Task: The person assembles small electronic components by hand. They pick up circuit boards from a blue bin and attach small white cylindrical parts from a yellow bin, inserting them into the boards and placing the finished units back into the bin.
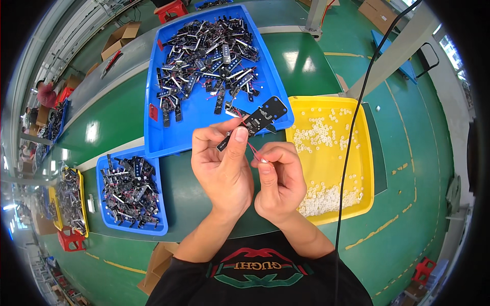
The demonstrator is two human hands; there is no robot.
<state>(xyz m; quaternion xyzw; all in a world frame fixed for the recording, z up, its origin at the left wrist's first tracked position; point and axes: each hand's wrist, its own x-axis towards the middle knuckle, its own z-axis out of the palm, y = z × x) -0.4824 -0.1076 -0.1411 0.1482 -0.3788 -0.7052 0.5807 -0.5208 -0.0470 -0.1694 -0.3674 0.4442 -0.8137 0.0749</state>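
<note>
Hands (224, 173) close together, pinching board (264, 114), wires (252, 148)

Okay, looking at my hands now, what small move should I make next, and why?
Probably ease the pink wires through the small white piece: your right hand pinches it at the wires, while your left hand holds the black board. I can't tell whether they're already threaded.
</note>
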